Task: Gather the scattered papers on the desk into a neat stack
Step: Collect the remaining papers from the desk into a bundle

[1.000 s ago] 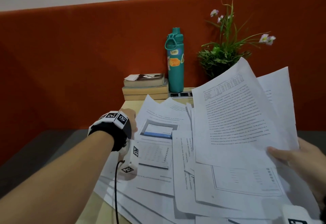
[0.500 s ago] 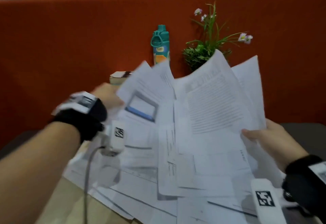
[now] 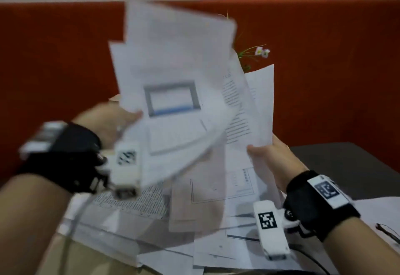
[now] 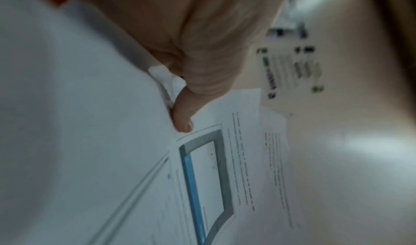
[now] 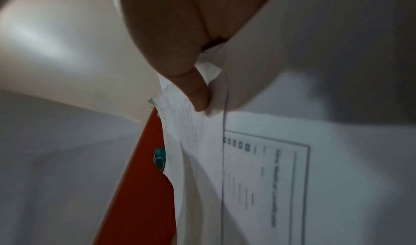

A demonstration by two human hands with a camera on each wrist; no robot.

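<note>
1. Since half a second ago you're swinging the left-hand sheets [image 3: 173, 93] up, now hiding the bottle in the head view.
2. Two hands: your left hand [image 3: 108, 123] is pinching that fan of sheets, thumb [image 4: 182, 120] on top; your right hand [image 3: 272, 157] is pinching the right-hand sheets [image 3: 249, 112] at their lower edge.
3. Sheet count: too blurred to tell.
4. More loose papers [image 3: 216, 253] are lying on the desk [image 3: 91, 259] below.
5. One plant [image 3: 257, 54] is peeking out behind; the teal bottle [image 5: 159, 159] is showing only at the right wrist.

print on the papers [image 3: 173, 75] is too blurred to read.
</note>
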